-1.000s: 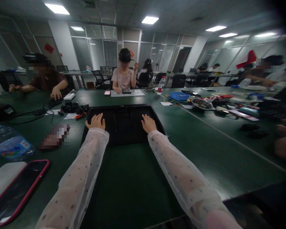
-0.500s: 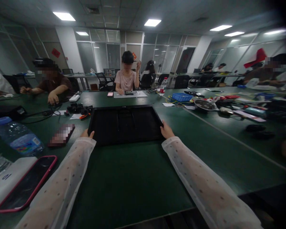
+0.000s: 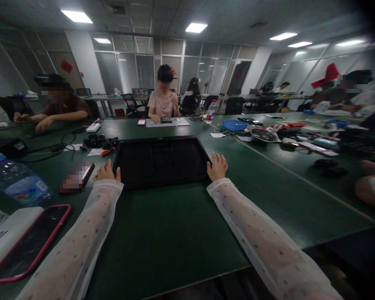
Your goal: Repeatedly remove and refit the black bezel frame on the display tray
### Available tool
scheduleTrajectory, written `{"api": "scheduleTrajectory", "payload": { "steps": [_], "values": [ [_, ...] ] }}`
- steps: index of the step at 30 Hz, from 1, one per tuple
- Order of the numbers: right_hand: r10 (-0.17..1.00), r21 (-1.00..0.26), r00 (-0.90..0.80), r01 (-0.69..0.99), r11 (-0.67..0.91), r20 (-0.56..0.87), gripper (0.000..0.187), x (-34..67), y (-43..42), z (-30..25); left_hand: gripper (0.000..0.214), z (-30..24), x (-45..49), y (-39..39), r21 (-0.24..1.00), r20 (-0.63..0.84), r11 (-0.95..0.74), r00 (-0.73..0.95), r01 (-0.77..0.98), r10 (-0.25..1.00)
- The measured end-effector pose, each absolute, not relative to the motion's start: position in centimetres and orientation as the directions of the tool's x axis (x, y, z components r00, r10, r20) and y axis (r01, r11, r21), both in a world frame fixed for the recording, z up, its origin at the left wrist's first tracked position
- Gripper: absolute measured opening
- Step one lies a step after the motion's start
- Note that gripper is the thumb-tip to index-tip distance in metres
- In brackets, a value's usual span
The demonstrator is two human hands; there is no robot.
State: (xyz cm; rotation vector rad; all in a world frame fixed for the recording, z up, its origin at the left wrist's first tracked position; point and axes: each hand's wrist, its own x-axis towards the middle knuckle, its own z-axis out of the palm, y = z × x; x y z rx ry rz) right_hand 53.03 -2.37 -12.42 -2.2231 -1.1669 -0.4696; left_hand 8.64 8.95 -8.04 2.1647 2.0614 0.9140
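Black framed panel (image 3: 163, 166) flat on the tabletop (image 3: 162, 233), at 12 o'clock. Left grip (image 3: 106, 171) spread at its 8 o'clock, right grip (image 3: 218, 166) spread at its 4; neither pinching, contact unclear. Risks: uneven pushing could skew the panel into the black gear (image 3: 100, 142) just off its 10 o'clock corner; left grip drifting toward 9 could knock the blurred phone-like slab (image 3: 76, 176).

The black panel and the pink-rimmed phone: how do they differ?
The black panel is larger than the pink-rimmed phone. The panel's rim is black, the phone's pink. The panel lies between left hand and right hand; neither touches the phone. Both have dark, roughly rectangular faces.
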Motion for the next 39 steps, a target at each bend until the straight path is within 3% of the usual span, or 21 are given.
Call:
{"api": "scheduleTrajectory", "payload": {
  "steps": [5, 9, 12, 15, 21, 26, 30, 34, 36, 39],
  "values": [
    [0.702, -0.197, 0.365, 0.93, -0.311, 0.612, 0.065, 46.8, -2.1, -11.0, 0.066, -7.8, 12.9, 6.3, 0.254, 0.512, -0.407, 0.235, 0.878, 0.827],
    [0.776, -0.063, 0.179, 0.982, -0.177, 0.605, 0.072, 41.8, -1.9, -11.0, 0.06, -9.3, 16.4, 4.7, 0.153, 0.484, -0.632, 0.499, 0.76, 0.718],
    [0.821, 0.005, 0.08, 0.995, -0.101, 0.566, 0.073, 40.3, -1.7, -11.8, 0.059, -10.4, 17.5, 4.7, 0.119, 0.438, -0.676, 0.573, 0.727, 0.693],
    [0.86, 0.039, 0.01, 0.999, -0.035, 0.51, 0.069, 40.3, -1.5, -12.5, 0.059, -11.0, 17.8, 5.1, 0.127, 0.407, -0.65, 0.558, 0.749, 0.723],
    [0.878, 0.02, 0.022, 0.999, -0.036, 0.479, 0.066, 40.5, -1.3, -12.6, 0.056, -10.8, 17.7, 5.0, 0.154, 0.403, -0.624, 0.528, 0.766, 0.747],
    [0.855, -0.031, 0.051, 0.999, -0.041, 0.515, 0.062, 41.0, -1.7, -12.1, 0.043, -9.7, 17.0, 4.1, 0.172, 0.497, -0.645, 0.5, 0.744, 0.709],
    [0.782, -0.087, 0.188, 0.982, -0.17, 0.595, 0.058, 43.7, -2.2, -11.1, 0.04, -8.7, 14.7, 4.3, 0.211, 0.57, -0.604, 0.405, 0.768, 0.715],
    [0.685, -0.155, 0.36, 0.926, -0.344, 0.633, 0.061, 48.3, -2.6, -10.9, 0.043, -8.7, 10.3, 6.4, 0.27, 0.535, -0.447, 0.253, 0.853, 0.806],
    [0.688, -0.156, 0.409, 0.903, -0.401, 0.599, 0.062, 50.4, -2.8, -11.5, 0.049, -9.3, 8.4, 7.5, 0.298, 0.482, -0.366, 0.192, 0.882, 0.855],
    [0.786, -0.154, 0.441, 0.896, -0.417, 0.434, 0.056, 52.3, -2.7, -12.6, 0.058, -10.5, 6.9, 8.7, 0.384, 0.389, -0.336, 0.179, 0.86, 0.904]
  ]
}}
